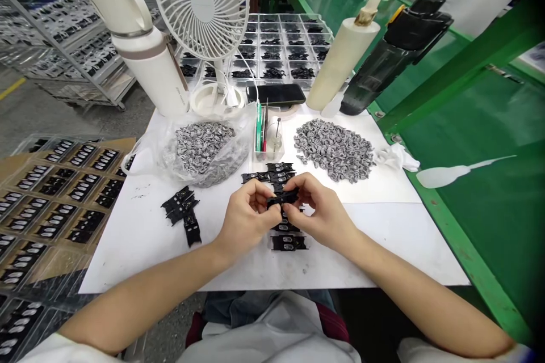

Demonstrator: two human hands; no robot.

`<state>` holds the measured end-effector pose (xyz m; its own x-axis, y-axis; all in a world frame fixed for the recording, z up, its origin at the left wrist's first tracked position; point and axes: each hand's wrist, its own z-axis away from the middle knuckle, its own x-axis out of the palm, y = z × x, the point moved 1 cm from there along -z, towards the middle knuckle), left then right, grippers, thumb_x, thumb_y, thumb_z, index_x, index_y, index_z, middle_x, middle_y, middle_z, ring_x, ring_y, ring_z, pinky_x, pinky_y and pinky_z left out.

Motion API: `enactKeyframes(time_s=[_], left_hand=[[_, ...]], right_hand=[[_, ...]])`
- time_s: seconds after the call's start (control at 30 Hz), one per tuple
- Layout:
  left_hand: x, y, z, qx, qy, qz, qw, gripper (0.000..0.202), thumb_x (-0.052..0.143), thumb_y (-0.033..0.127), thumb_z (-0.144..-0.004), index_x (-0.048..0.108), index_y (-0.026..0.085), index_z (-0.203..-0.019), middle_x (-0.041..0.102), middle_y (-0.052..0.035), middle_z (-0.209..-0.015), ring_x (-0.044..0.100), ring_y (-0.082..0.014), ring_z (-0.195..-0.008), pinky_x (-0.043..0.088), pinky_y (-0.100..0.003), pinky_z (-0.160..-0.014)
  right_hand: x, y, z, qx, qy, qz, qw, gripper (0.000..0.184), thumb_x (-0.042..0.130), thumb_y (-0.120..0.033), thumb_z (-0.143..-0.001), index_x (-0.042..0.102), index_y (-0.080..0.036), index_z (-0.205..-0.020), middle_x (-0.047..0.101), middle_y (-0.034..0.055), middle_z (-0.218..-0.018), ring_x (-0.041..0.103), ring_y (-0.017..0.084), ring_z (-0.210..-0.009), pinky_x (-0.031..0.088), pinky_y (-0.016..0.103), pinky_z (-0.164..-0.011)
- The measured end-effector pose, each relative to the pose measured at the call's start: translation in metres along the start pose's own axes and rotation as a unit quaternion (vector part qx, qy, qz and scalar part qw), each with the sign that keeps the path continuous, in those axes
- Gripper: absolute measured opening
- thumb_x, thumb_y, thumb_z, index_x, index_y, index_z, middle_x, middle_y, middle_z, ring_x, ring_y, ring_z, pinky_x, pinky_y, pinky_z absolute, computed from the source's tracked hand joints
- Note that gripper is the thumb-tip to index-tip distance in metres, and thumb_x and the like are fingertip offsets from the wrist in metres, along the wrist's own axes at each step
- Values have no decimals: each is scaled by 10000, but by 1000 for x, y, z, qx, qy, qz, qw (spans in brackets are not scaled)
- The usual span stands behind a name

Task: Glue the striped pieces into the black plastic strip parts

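My left hand (247,218) and my right hand (317,210) meet over the middle of the white table (383,244), both pinched on one small black plastic part (281,198). Under and behind my hands lies a column of like black parts (283,232). A loose cluster of the same black parts (183,212) lies to the left. A heap of small grey metal pieces (334,147) sits at the right, and another heap fills an open clear bag (204,147) at the left.
A white desk fan (202,5), a white flask (136,39), a phone (276,93), a white tube (340,62) and a dark bottle (392,51) stand at the back. Clear trays of black parts (55,181) lie left and behind. A person sits at far right.
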<state>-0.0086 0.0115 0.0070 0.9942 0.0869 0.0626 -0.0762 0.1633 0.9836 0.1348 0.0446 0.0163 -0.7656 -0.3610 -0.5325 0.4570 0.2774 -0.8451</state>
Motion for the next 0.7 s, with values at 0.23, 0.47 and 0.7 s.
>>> enactKeyframes(time_s=[0.23,0.47,0.7], left_hand=[[-2,1,-1,-86,-65,176,978,210,652,219,-624,463,174,-705,448,59,-587,397,-61,-536,307,-200,-522],[-1,2,1,-86,-128,247,957,213,668,208,-639,465,183,-697,499,59,-556,440,-67,-530,353,-209,-564],[-2,1,0,-65,-143,262,952,184,666,193,-669,486,182,-706,543,57,-582,478,-66,-540,388,-210,-584]], right_hand=[[-9,3,2,1,-27,-128,991,178,484,-150,-755,521,-202,-921,499,-9,-726,502,112,-609,434,257,-564],[-9,5,-1,67,-126,-400,905,246,627,-281,-741,524,-213,-955,564,3,-841,594,119,-675,486,261,-630],[-8,5,-6,139,-126,-460,868,302,706,-238,-654,536,-196,-900,591,-15,-787,605,103,-614,494,248,-606]])
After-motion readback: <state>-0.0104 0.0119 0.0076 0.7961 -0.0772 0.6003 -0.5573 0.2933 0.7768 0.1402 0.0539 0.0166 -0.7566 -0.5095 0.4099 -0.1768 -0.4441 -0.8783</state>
